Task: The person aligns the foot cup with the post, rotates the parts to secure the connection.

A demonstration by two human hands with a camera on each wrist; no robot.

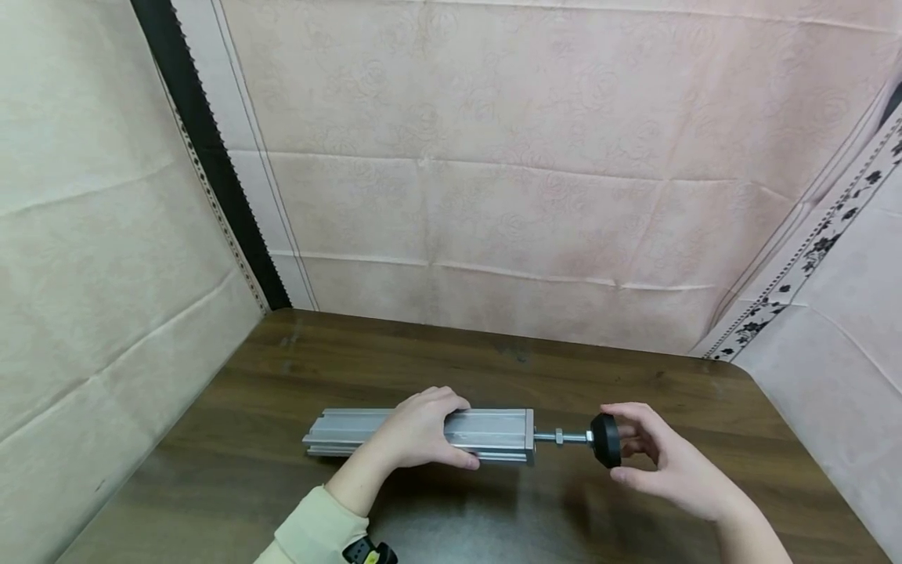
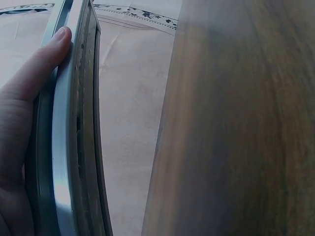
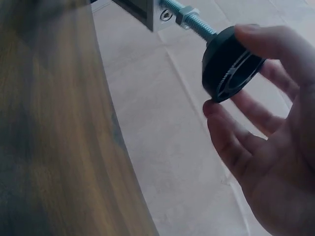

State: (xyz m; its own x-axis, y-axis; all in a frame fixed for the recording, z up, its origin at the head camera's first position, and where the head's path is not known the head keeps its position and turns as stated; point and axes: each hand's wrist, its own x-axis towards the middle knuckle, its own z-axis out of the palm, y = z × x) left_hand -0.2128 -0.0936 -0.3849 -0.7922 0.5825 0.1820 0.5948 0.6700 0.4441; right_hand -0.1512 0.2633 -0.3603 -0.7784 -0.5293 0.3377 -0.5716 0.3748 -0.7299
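A silver aluminium profile (image 1: pixel 489 423) lies crosswise in the head view, above the wooden table. My left hand (image 1: pixel 423 431) grips it from over the top, the thumb along its near side, as the left wrist view also shows. From the end plate (image 1: pixel 530 435) at its right end sticks out a threaded rod (image 3: pixel 199 25) with a hex nut (image 3: pixel 187 16). A black round levelling foot (image 1: pixel 604 440) sits on the rod's tip. My right hand (image 1: pixel 669 462) pinches the rim of this foot between thumb and fingers. The foot's hollow underside faces my right palm.
The dark wooden table (image 1: pixel 282 486) spreads beneath both hands, with shadows on it. Pale cloth (image 1: pixel 493 219) hangs behind the far edge, and more cloth closes off the left and right sides. A black strip (image 1: pixel 211 157) runs down the back left corner.
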